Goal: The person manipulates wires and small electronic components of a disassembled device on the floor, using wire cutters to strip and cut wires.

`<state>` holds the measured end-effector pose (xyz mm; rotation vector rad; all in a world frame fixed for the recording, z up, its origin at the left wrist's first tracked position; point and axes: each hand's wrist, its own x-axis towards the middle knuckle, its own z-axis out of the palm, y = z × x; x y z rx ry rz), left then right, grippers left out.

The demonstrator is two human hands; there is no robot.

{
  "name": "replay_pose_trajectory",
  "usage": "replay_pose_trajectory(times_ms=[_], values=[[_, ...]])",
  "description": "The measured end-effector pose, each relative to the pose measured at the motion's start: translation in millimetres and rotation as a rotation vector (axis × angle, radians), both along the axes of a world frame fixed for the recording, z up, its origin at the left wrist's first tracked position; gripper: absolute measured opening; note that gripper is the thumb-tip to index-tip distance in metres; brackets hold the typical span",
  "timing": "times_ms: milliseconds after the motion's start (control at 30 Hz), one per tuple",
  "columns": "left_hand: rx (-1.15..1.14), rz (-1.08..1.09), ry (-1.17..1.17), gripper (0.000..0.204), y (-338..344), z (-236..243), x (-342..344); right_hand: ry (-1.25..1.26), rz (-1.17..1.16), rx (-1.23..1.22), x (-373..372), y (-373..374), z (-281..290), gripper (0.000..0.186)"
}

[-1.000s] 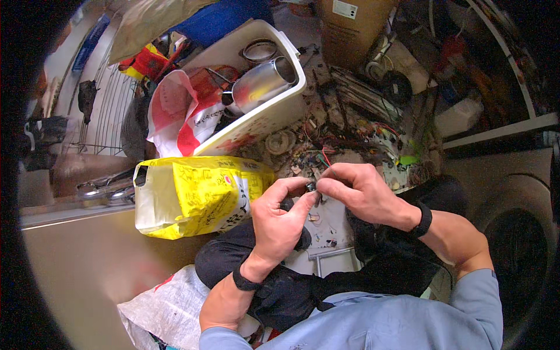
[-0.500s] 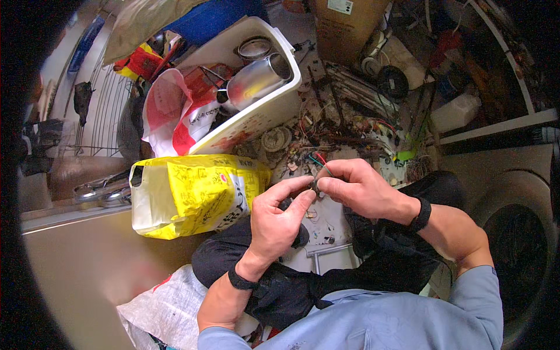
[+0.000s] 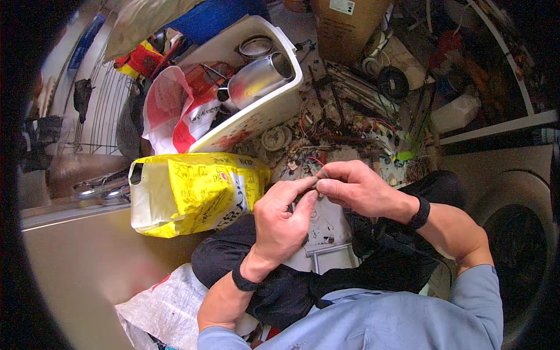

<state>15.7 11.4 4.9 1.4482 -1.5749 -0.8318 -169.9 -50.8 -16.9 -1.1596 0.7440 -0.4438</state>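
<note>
The right hand point(image 3: 363, 189) pinches a red wire point(image 3: 317, 160), fingertips closed; at its eight o'clock, the left hand's point(image 3: 283, 217) fingertips nearly meet (any hold is hidden).

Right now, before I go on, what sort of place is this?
Probably a cluttered storage or utility corner: a white bin of odds and ends, a cardboard box, and what looks like a washer at the right.

A silver cylinder point(image 3: 256, 84) lies tilted in a white bin point(image 3: 256, 118).
</note>
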Motion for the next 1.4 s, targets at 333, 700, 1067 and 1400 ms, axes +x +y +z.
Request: replay_pose_trajectory(times_ms=[333, 700, 1067, 1400], values=[[0.205, 0.071, 0.164, 0.015, 1.4, 10.8, 3.0, -0.097, -0.065, 0.130, 2.2, 2.4, -3.4, 0.025], [-0.048, -0.028, -0.127, 0.018, -1.9, 0.5, 3.6, 0.057, 0.019, -0.056, 3.3, -1.2, -1.3, 0.028], [0.112, 0.026, 0.063, 0.013, -2.5, -4.2, 2.6, 0.008, 0.024, -0.022, 0.8, -0.6, -2.4, 0.021], [0.492, 0.053, 0.718, 0.016, -5.2, -11.9, 10.6, -0.068, -0.016, 0.153, -0.4, 0.6, 0.3, 0.022]])
